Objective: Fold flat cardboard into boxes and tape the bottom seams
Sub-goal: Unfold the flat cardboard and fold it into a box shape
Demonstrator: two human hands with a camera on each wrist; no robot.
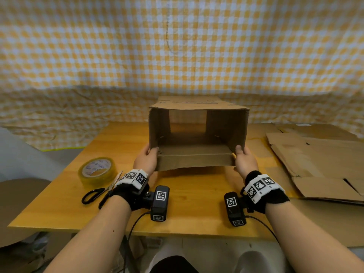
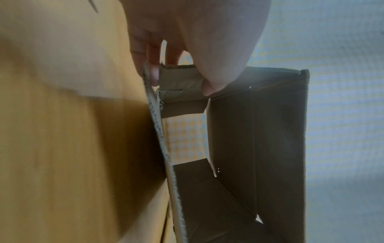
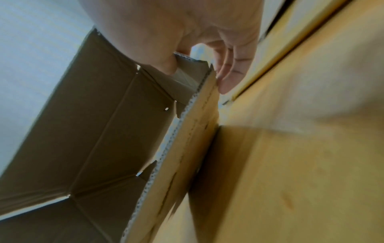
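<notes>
Yellow-checked cloth hangs behind our wooden surface (image 1: pixel 187 194), and on it we hold the cardboard box (image 1: pixel 198 133) opened into a tube, lying on its side with its open end toward us. Our left hand (image 1: pixel 146 159) pinches the near left corner, thumb inside the wall and fingers (image 2: pixel 153 74) outside it; our right hand (image 1: pixel 245 160) grips the near right corner the same way, thumb inside and fingers (image 3: pixel 228 77) behind the edge. At the far end two side flaps are turned inward with a gap between them, through which the cloth shows. The near bottom flap (image 1: pixel 195 162) droops toward us over the surface. We judge the step in hand to be squaring the box and closing its bottom flaps. To do it well we should keep both corners pressed square so the walls meet at right angles, fold the short flaps in first, then bring the long flaps over them until their edges meet with no overlap. The tape roll (image 1: pixel 97 170) and scissors (image 1: pixel 98 194) lie to our left, near enough to reach once one hand can hold the seam shut. Flat cardboard sheets (image 1: pixel 315 164) wait at our right
</notes>
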